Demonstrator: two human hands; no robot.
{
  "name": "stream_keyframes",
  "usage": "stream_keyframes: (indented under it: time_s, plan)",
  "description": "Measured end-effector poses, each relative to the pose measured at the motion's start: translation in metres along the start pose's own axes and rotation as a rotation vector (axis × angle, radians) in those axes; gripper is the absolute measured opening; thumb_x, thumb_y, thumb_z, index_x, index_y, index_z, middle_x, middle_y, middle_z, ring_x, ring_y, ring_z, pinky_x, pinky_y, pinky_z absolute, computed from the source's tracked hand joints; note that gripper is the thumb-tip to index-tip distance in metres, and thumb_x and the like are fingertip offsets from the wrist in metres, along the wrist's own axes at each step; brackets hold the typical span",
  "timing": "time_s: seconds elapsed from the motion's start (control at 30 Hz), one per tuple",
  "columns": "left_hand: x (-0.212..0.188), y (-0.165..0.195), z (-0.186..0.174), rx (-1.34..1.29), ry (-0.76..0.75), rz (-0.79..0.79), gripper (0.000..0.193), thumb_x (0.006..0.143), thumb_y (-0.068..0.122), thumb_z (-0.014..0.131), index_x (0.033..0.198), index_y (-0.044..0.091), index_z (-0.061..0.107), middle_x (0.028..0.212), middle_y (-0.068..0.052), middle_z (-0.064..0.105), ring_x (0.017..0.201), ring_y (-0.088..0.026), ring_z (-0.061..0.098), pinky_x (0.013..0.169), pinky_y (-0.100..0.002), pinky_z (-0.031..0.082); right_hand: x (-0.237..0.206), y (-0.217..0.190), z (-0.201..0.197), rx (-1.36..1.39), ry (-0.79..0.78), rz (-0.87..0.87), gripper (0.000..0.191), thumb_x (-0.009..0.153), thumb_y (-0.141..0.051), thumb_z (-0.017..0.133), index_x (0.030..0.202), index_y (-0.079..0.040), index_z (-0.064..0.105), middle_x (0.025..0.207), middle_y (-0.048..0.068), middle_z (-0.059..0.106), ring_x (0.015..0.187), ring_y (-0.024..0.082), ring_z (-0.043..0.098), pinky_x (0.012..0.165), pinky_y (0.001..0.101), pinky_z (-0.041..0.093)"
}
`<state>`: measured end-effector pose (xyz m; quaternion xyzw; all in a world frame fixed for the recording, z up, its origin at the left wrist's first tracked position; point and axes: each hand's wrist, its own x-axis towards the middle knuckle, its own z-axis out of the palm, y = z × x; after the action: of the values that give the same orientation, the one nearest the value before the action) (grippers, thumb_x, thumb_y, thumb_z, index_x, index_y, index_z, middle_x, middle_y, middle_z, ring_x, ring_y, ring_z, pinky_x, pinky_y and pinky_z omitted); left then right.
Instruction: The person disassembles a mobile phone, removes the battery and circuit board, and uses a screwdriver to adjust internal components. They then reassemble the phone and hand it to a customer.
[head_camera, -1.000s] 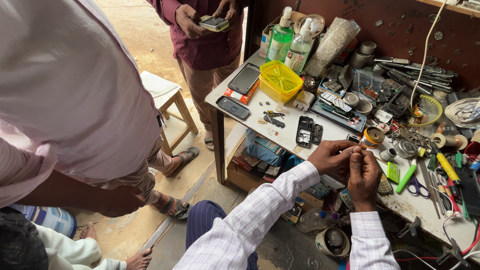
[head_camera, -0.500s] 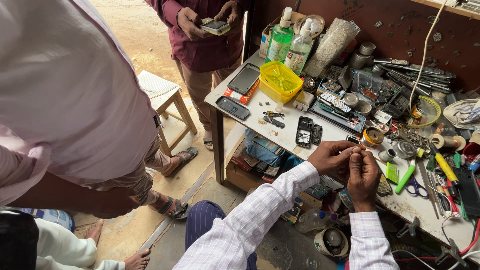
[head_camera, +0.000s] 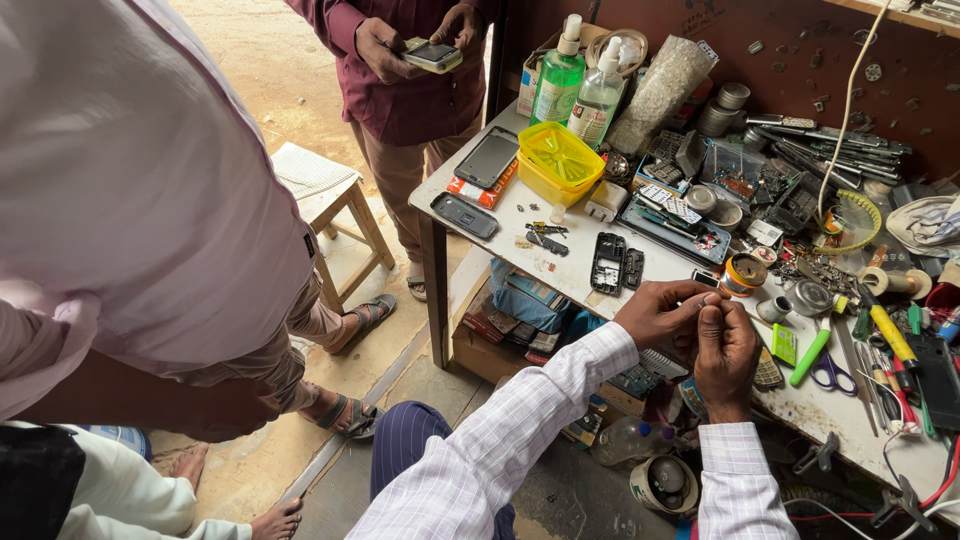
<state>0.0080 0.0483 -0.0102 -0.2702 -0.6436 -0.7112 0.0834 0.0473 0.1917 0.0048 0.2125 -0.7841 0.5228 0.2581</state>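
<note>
1. My left hand (head_camera: 660, 315) and right hand (head_camera: 725, 350) meet just above the near edge of the bench (head_camera: 590, 285), fingertips pressed together.
2. Both hands' fingers are pinched nearly closed on a tiny part (head_camera: 703, 305); it is too small to tell what it is.
3. An opened phone (head_camera: 607, 262) lies on the bench just left of my left hand.
4. A tape roll (head_camera: 742, 274) stands just beyond my hands.
5. A yellow tray (head_camera: 560, 160) sits further back on the bench.
</note>
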Motion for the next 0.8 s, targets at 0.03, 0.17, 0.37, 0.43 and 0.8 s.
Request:
stream_keyframes:
  time_s: [0.03, 0.17, 0.37, 0.43, 0.8]
  plan:
    - [0.0001, -0.0002, 0.0000, 0.016, 0.001, 0.002, 0.036, 0.107, 0.030, 0.061, 0.129, 0.002, 0.070, 0.100, -0.010, 0.079, 0.085, -0.011, 0.073, 0.073, -0.028, 0.061, 0.0000, 0.0003, 0.0001, 0.006, -0.002, -0.010, 0.040, 0.113, -0.038, 0.055, 0.111, 0.001, 0.064, 0.087, 0.006, 0.066, 0.079, 0.010, 0.061, 0.069, 0.0267, 0.050]
    - [-0.0016, -0.0015, 0.0000, -0.038, -0.002, -0.016, 0.036, 0.107, 0.029, 0.061, 0.129, 0.002, 0.070, 0.101, -0.011, 0.079, 0.086, -0.011, 0.072, 0.074, -0.029, 0.061, 0.0001, 0.0006, 0.0004, 0.030, -0.002, -0.028, 0.040, 0.114, -0.038, 0.055, 0.112, 0.001, 0.064, 0.088, 0.006, 0.066, 0.080, 0.010, 0.060, 0.070, 0.0266, 0.050]
    - [-0.0009, -0.0023, -0.0001, -0.016, -0.005, 0.004, 0.035, 0.107, 0.028, 0.061, 0.129, 0.002, 0.070, 0.100, -0.010, 0.079, 0.086, -0.010, 0.072, 0.074, -0.028, 0.061, -0.0003, 0.0007, 0.0003, 0.073, -0.007, 0.078, 0.038, 0.111, -0.037, 0.054, 0.107, 0.000, 0.063, 0.081, 0.004, 0.065, 0.071, 0.009, 0.060, 0.063, 0.0259, 0.050]
    - [-0.0010, -0.0022, -0.0003, -0.017, -0.012, 0.011, 0.035, 0.107, 0.027, 0.061, 0.130, 0.002, 0.070, 0.100, -0.009, 0.078, 0.085, -0.010, 0.072, 0.074, -0.028, 0.061, -0.0007, 0.0014, -0.0003, 0.084, -0.007, 0.085, 0.038, 0.112, -0.037, 0.052, 0.107, -0.001, 0.063, 0.081, 0.004, 0.064, 0.071, 0.009, 0.060, 0.063, 0.0254, 0.049]
    - [-0.0010, 0.0015, -0.0002, -0.034, -0.025, -0.029, 0.036, 0.109, 0.029, 0.059, 0.133, 0.004, 0.070, 0.094, -0.009, 0.077, 0.080, -0.009, 0.067, 0.068, -0.027, 0.058, -0.0011, 0.0033, 0.0000, 0.034, 0.015, 0.059, 0.040, 0.115, -0.038, 0.048, 0.105, -0.002, 0.063, 0.084, 0.002, 0.061, 0.076, 0.007, 0.056, 0.066, 0.0251, 0.048]
